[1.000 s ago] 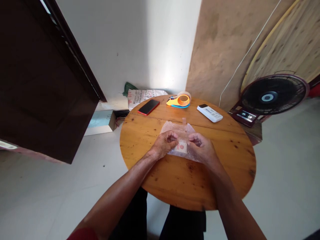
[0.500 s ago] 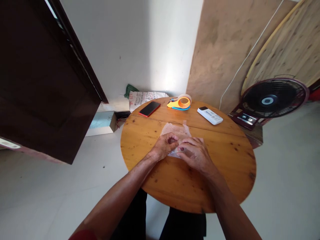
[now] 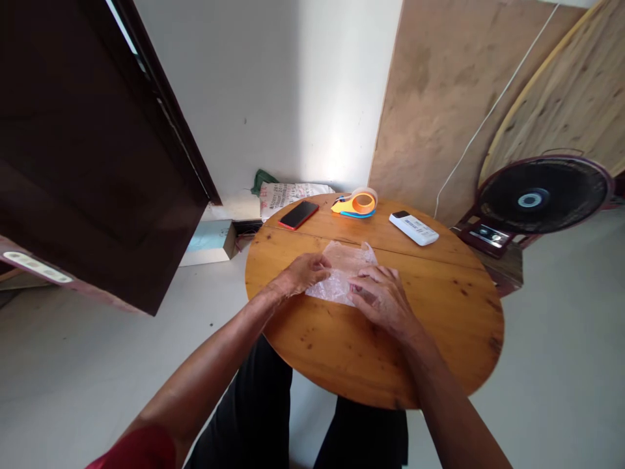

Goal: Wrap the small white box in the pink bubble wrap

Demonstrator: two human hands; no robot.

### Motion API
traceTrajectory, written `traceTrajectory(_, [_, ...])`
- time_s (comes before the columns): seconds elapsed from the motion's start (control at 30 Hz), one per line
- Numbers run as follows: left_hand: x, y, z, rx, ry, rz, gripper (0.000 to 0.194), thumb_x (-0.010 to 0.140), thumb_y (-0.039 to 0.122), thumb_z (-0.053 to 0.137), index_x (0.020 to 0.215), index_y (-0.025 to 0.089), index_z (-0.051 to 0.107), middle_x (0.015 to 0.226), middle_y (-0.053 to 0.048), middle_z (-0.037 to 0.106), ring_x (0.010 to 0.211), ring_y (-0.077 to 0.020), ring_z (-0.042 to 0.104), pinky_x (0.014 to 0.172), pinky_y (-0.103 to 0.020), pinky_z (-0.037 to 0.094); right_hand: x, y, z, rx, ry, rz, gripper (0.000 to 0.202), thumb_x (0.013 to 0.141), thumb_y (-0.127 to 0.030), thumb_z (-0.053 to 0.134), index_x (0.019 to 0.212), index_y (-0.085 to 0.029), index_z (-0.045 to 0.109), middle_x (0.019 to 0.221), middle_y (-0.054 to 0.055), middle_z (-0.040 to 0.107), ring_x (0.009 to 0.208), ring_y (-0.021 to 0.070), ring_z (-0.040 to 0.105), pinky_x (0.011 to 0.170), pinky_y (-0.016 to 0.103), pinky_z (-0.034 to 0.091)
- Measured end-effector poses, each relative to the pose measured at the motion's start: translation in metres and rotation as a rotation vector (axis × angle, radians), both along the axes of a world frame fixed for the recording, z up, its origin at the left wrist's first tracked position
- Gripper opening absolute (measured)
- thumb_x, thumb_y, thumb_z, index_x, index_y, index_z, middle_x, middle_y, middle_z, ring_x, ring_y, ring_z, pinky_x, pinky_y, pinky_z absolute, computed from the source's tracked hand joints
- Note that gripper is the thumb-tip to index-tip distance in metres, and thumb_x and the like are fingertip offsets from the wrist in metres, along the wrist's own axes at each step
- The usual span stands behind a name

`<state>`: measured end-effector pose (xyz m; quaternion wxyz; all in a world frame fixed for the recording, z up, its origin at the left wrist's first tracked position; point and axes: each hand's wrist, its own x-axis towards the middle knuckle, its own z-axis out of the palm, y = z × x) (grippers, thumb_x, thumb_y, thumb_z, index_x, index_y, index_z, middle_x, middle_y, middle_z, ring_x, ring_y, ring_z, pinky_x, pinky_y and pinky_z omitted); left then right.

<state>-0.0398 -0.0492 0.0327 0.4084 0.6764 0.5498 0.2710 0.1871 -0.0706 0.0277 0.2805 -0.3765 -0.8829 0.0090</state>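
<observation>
A sheet of clear bubble wrap (image 3: 342, 270) lies folded on the round wooden table (image 3: 439, 339). My left hand (image 3: 300, 273) rests on its left edge, fingers curled onto the plastic. My right hand (image 3: 378, 299) presses flat on its right part, covering whatever is folded inside. The small card with a red mark seen earlier is hidden now.
At the far side of the table lie a red-edged phone (image 3: 299, 215), an orange and yellow tape dispenser (image 3: 356, 203) and a white remote (image 3: 414, 228). A dark fan (image 3: 541, 195) stands to the right, a dark door (image 3: 88, 150) to the left, a printed sack (image 3: 288, 193) behind.
The bubble wrap has been folded over the small card, which no longer shows. My right hand moved left and flattened onto it; my left hand slid out to the left edge.
</observation>
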Motion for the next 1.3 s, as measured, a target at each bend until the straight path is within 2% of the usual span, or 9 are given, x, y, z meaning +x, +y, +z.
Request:
traceTrajectory(0.17, [0.002,0.001,-0.005,0.061,0.253,0.023,0.02,0.077,0.026,0.057,0.092,0.016,0.066,0.075,-0.001,0.062,0.065,-0.0129,0.054,0.058,-0.022,0.036,-0.001,-0.002,0.002,0.0,-0.014,-0.006,0.018,0.083,-0.03,0.06,0.097,-0.023,0.069,0.103,0.006,0.065,0.097,0.0222,0.053,0.084,0.037,0.034])
traceTrajectory(0.3, [-0.006,-0.009,-0.002,0.188,0.449,0.091,0.031,0.076,0.043,0.06,0.092,0.017,0.064,0.083,-0.004,0.063,0.076,-0.0182,0.057,0.063,-0.025,0.037,-0.002,-0.002,0.003,-0.004,-0.026,-0.015,0.018,0.083,-0.029,0.06,0.097,-0.023,0.069,0.103,0.005,0.065,0.097,0.0224,0.053,0.085,0.038,0.033])
traceTrajectory(0.37, [-0.012,-0.015,0.002,0.169,0.482,0.117,0.035,0.074,0.05,0.061,0.086,0.017,0.063,0.078,-0.004,0.062,0.072,-0.0181,0.057,0.06,-0.025,0.035,-0.002,-0.002,0.002,-0.004,-0.024,-0.012,0.018,0.083,-0.029,0.06,0.097,-0.023,0.068,0.103,0.005,0.065,0.098,0.0225,0.053,0.086,0.038,0.033])
traceTrajectory(0.5, [-0.016,-0.022,0.004,0.035,0.351,0.142,0.041,0.069,0.053,0.066,0.089,0.017,0.06,0.066,0.0,0.061,0.057,-0.0146,0.056,0.052,-0.023,0.033,-0.002,-0.002,0.001,-0.001,-0.029,-0.016,0.017,0.083,-0.029,0.058,0.096,-0.023,0.068,0.103,0.005,0.065,0.098,0.0226,0.052,0.086,0.038,0.033])
traceTrajectory(0.63, [-0.008,-0.02,0.003,-0.134,0.245,0.13,0.036,0.069,0.046,0.068,0.085,0.016,0.057,0.056,0.004,0.056,0.041,-0.0111,0.052,0.044,-0.021,0.03,-0.002,-0.002,0.0,0.009,-0.042,-0.031,0.018,0.083,-0.029,0.058,0.096,-0.023,0.068,0.103,0.006,0.065,0.097,0.023,0.052,0.087,0.039,0.032])
traceTrajectory(0.77, [0.0,-0.017,0.006,-0.283,0.107,0.223,0.034,0.065,0.037,0.074,0.083,0.015,0.055,0.048,0.007,0.051,0.034,-0.0074,0.043,0.038,-0.018,0.024,-0.002,-0.004,0.003,0.014,-0.073,-0.035,0.02,0.084,-0.029,0.056,0.1,-0.023,0.067,0.103,0.006,0.065,0.098,0.0235,0.051,0.087,0.04,0.031])
traceTrajectory(0.9, [0.005,-0.018,0.012,-0.412,-0.074,0.216,0.027,0.066,0.035,0.073,0.069,0.014,0.056,0.04,0.006,0.044,0.034,-0.0061,0.038,0.036,-0.018,0.024,-0.003,-0.008,0.008,0.043,-0.124,-0.021,0.028,0.086,-0.028,0.053,0.113,-0.026,0.064,0.101,0.006,0.064,0.096,0.0239,0.049,0.086,0.04,0.03])
traceTrajectory(1.1, [0.02,-0.019,0.019,-0.359,-0.189,0.239,0.018,0.066,0.026,0.069,0.065,0.013,0.057,0.053,0.003,0.052,0.043,-0.0059,0.045,0.041,-0.018,0.031,-0.005,-0.011,0.01,0.087,-0.177,-0.019,0.023,0.088,-0.027,0.05,0.104,-0.028,0.067,0.095,0.005,0.062,0.094,0.0233,0.048,0.094,0.044,0.025])
traceTrajectory(1.3, [0.042,-0.021,0.028,-0.365,-0.306,0.162,0.023,0.066,0.029,0.072,0.07,0.011,0.058,0.061,0.0,0.059,0.049,-0.0096,0.054,0.043,-0.02,0.042,-0.006,-0.01,0.006,0.06,-0.078,-0.021,0.02,0.084,-0.024,0.053,0.101,-0.022,0.063,0.1,0.007,0.065,0.099,0.0241,0.051,0.101,0.044,0.023])
